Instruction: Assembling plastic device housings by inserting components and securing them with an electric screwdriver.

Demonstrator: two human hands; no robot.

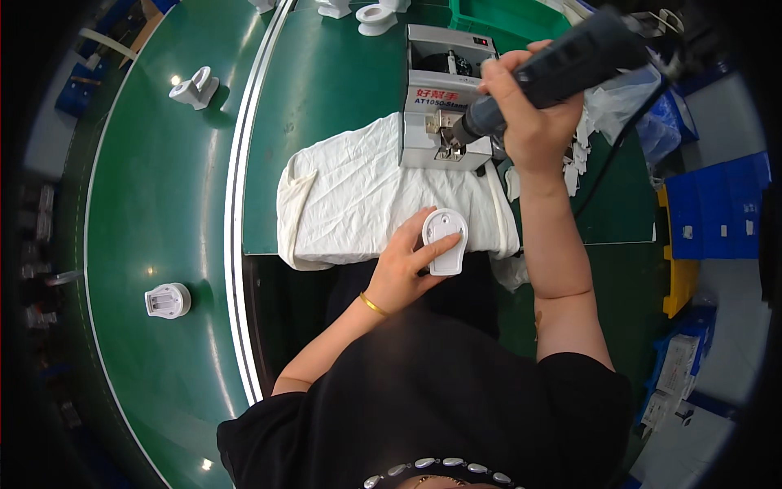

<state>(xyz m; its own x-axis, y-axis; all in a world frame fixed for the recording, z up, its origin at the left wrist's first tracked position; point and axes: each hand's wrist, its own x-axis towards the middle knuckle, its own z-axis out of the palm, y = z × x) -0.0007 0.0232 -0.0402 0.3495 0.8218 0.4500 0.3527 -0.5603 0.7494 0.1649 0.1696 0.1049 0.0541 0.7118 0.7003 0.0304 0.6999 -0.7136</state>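
White plastic part [445,262]: we had it at the near edge of the cloth, its hollowed side facing up and its rounded end pointing away from us.
Left hand [399,269]: we were grasping the part with it, one finger laid across the hollow; a yellow bracelet [373,305] circled our wrist.
Right hand [533,122]: we had it wrapped around the dark power screwdriver [574,61], which slanted down to the left.
Screwdriver tip: we saw it at the metal fittings [446,140] on the grey machine [444,81]; whether it touched, we could not tell.
White cloth [346,196]: we saw it spread, wrinkled, over the green worktop [318,90], reaching the machine's base.
Long green surface [163,212]: to our left, beyond a white rail [238,204], we saw two more white pieces [168,301], well apart.
Blue bins [717,208]: we had these off to our right.
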